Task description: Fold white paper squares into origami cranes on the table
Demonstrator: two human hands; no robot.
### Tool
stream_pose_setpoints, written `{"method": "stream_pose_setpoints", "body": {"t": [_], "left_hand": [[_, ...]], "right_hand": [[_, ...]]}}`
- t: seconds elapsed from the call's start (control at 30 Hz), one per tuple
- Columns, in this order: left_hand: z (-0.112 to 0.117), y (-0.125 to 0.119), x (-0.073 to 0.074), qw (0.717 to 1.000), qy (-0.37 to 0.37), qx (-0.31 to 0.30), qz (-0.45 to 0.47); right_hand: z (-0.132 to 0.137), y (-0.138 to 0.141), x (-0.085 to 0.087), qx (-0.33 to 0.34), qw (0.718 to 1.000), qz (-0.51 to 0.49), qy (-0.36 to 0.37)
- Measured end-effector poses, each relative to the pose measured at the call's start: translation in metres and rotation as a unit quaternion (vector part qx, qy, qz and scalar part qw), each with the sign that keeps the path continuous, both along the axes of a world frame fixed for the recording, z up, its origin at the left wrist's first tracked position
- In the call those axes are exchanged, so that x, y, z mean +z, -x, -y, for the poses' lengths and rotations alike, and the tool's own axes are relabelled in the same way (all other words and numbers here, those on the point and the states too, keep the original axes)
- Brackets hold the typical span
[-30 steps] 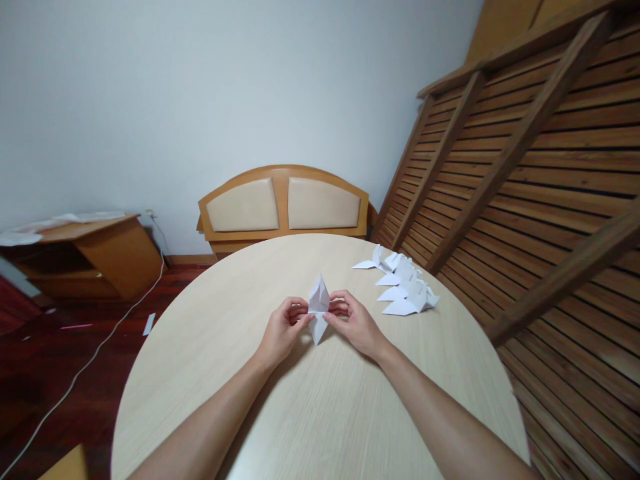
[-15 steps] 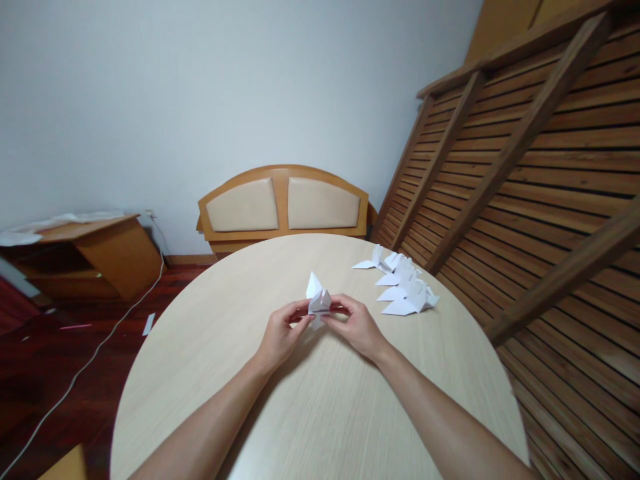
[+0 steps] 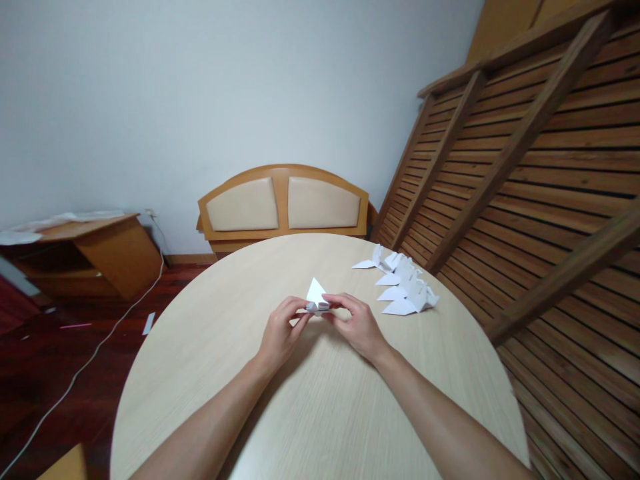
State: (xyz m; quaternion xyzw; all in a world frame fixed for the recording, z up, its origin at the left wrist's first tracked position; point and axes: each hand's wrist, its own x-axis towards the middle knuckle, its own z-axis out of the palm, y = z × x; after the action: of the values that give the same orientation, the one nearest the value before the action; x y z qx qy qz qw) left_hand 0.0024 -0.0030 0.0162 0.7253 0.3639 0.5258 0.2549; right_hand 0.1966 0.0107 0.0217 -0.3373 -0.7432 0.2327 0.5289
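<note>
A small folded white paper piece (image 3: 316, 293) is held between my two hands above the middle of the table, one pointed flap standing upward. My left hand (image 3: 285, 327) pinches its left side between thumb and fingers. On the other side, my right hand (image 3: 354, 323) grips the right edge, its index finger lying against the base of the flap. The fingertips cover part of the lower folds. To the right, several folded white paper figures (image 3: 405, 293) with pointed ends lie in a row.
The round pale wooden table (image 3: 210, 373) carries the paper figures near its right edge. Behind it stands a padded headboard (image 3: 283, 200). A slatted wooden frame (image 3: 525, 167) leans close on the right. At left are a low cabinet (image 3: 120, 253) and a white cable (image 3: 107, 337) on the floor.
The paper piece has tilted between my fingers, and its front part now looks flatter and lower. My right index finger has moved in onto the paper. The row of figures is unchanged.
</note>
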Motion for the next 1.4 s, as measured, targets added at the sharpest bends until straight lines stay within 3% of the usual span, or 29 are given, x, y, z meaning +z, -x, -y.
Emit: {"method": "stream_pose_setpoints", "body": {"t": [0.2, 0.57, 0.83, 1.03, 1.4], "left_hand": [[-0.001, 0.001, -0.001, 1.0, -0.013, 0.002, 0.001], [0.001, 0.003, -0.002, 1.0, -0.011, 0.014, -0.018], [0.001, 0.0, 0.002, 0.999, 0.027, 0.017, -0.042], [0.001, -0.001, 0.001, 0.997, 0.067, 0.049, 0.006], [-0.002, 0.001, -0.001, 0.989, 0.136, 0.006, 0.059]], "right_hand": [[0.002, 0.002, 0.005, -0.005, 0.999, 0.017, -0.041], [0.002, 0.001, 0.003, -0.009, 0.999, 0.026, -0.038], [0.003, 0.004, 0.004, 0.01, 0.997, 0.011, 0.079], [-0.002, 0.003, 0.0, 0.01, 0.982, -0.062, 0.178], [-0.004, 0.002, -0.005, 0.066, 0.973, -0.087, 0.205]]}}
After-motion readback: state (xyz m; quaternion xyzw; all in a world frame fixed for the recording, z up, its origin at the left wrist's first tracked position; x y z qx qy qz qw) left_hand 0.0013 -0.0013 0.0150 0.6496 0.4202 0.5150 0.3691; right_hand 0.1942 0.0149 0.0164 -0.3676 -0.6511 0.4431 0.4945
